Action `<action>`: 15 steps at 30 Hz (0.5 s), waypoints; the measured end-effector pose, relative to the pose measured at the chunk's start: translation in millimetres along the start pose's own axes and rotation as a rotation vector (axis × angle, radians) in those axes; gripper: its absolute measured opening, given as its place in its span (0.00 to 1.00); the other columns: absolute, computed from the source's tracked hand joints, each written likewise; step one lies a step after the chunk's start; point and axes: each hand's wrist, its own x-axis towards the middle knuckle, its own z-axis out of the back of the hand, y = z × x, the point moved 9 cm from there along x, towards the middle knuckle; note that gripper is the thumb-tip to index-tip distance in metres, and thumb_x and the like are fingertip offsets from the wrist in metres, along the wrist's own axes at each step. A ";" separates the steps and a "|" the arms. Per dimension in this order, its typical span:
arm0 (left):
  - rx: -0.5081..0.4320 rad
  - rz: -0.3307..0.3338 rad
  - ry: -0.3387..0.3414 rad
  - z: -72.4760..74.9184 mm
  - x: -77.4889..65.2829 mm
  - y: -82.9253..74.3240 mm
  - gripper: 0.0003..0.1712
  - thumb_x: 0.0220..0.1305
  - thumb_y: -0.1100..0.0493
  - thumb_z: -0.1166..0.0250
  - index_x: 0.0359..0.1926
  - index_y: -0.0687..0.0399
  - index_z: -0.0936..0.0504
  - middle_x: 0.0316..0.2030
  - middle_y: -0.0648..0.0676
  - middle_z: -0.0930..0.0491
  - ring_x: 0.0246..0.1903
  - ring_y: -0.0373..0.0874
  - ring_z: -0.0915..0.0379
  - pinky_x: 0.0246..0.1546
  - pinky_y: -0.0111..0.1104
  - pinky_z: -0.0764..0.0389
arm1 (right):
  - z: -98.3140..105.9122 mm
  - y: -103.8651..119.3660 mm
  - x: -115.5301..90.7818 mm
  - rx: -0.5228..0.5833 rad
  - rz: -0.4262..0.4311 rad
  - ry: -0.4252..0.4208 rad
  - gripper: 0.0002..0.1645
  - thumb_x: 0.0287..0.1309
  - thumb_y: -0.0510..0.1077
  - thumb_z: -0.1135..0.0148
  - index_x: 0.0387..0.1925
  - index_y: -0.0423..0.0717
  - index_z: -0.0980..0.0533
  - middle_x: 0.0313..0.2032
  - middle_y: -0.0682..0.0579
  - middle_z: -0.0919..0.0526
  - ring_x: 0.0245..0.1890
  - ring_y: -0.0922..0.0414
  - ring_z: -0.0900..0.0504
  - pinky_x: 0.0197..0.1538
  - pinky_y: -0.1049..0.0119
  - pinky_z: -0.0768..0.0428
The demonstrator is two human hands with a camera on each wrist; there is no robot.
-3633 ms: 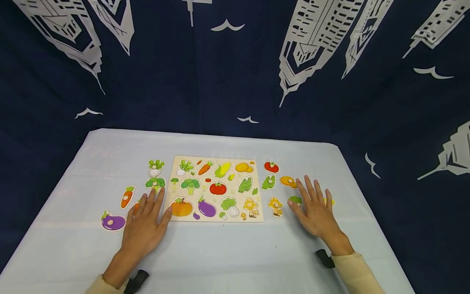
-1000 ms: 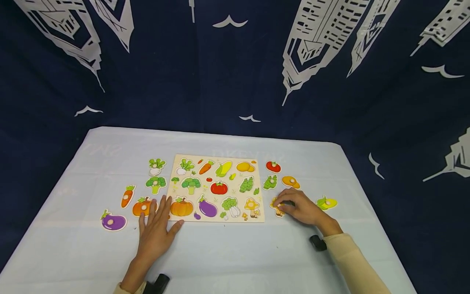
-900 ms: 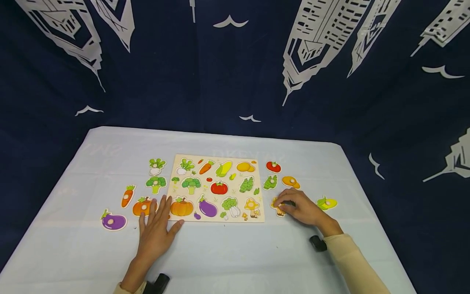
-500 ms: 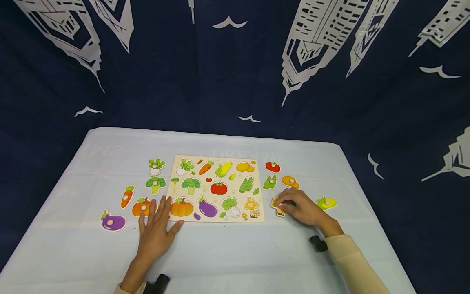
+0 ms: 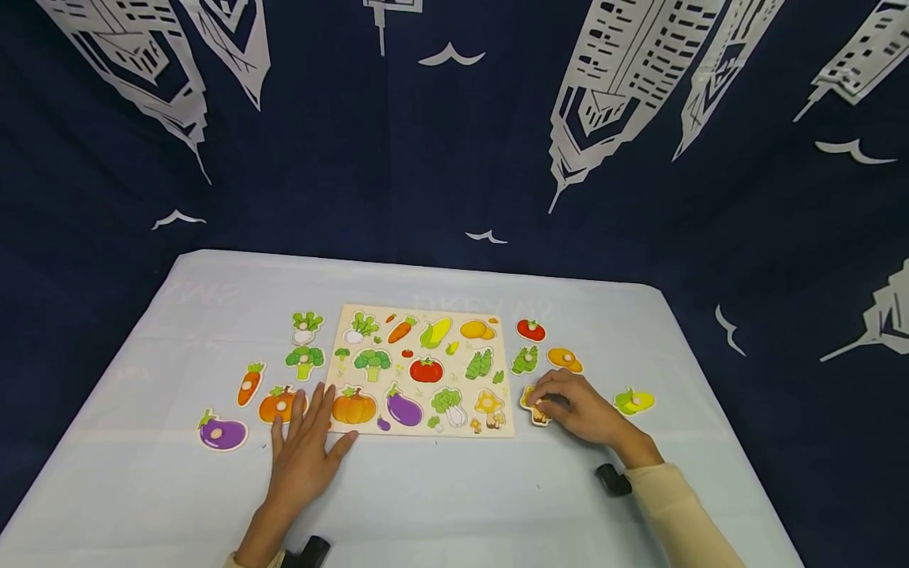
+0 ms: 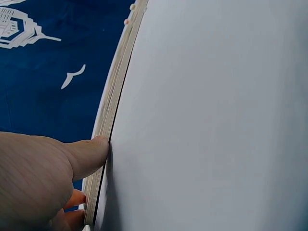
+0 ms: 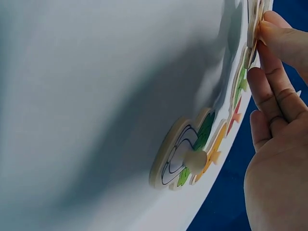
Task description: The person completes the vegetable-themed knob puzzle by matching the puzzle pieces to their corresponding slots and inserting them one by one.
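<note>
My left hand [image 5: 301, 461] lies with straight, spread fingers at the lower left corner of the wooden vegetable puzzle board [image 5: 454, 372]. In the left wrist view its thumb [image 6: 91, 154] presses against the board's thick side edge. Just right of the board, my right hand [image 5: 582, 409] pinches the mushroom puzzle piece [image 5: 527, 397] between thumb and fingers. The right wrist view shows that mushroom piece [image 7: 252, 33] edge-on at the fingertips. A bok choy piece [image 7: 178, 156] with a round knob lies below that hand; in the head view the hand hides it.
Left of the board lie eggplant [image 5: 223, 435], carrot [image 5: 250, 384], pumpkin [image 5: 275, 404], broccoli [image 5: 305, 361] and radish [image 5: 303, 335] pieces. To its right are tomato [image 5: 530, 330], asparagus [image 5: 525, 360], potato [image 5: 564, 360] and corn [image 5: 634, 401] pieces on the white table [image 5: 426, 505].
My right hand has moved left from its spread position and now pinches the mushroom piece. My left hand has shifted right onto the board's corner. Over the last second both hands barely move.
</note>
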 end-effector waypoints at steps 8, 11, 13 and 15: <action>0.007 0.003 0.009 -1.5 -1.2 0.8 0.48 0.66 0.54 0.33 0.78 0.65 0.49 0.78 0.69 0.56 0.77 0.67 0.74 0.69 0.66 0.80 | -5.1 1.8 0.6 -0.010 -0.033 0.011 0.12 0.60 0.37 0.31 0.40 0.59 0.15 0.43 0.66 0.17 0.48 0.62 0.23 0.57 0.61 0.24; 0.002 0.013 0.016 -2.4 -0.7 2.0 0.49 0.66 0.54 0.34 0.78 0.64 0.50 0.78 0.68 0.57 0.78 0.67 0.75 0.69 0.65 0.80 | -5.4 3.6 2.1 -0.006 -0.019 0.006 0.12 0.60 0.38 0.31 0.40 0.59 0.15 0.43 0.67 0.18 0.48 0.62 0.23 0.57 0.60 0.24; 0.001 0.016 0.018 -2.3 -0.3 2.0 0.49 0.66 0.54 0.34 0.78 0.64 0.50 0.78 0.68 0.57 0.78 0.67 0.75 0.69 0.65 0.81 | -5.1 4.9 3.4 -0.007 -0.008 0.001 0.12 0.60 0.37 0.31 0.40 0.60 0.16 0.43 0.67 0.18 0.49 0.62 0.23 0.57 0.60 0.24; 0.000 0.017 0.019 -2.4 0.4 2.2 0.49 0.66 0.54 0.34 0.78 0.64 0.51 0.78 0.68 0.57 0.78 0.67 0.75 0.69 0.64 0.81 | -4.9 6.2 4.6 -0.013 0.003 -0.005 0.13 0.60 0.37 0.31 0.40 0.61 0.16 0.43 0.67 0.18 0.49 0.62 0.23 0.57 0.59 0.24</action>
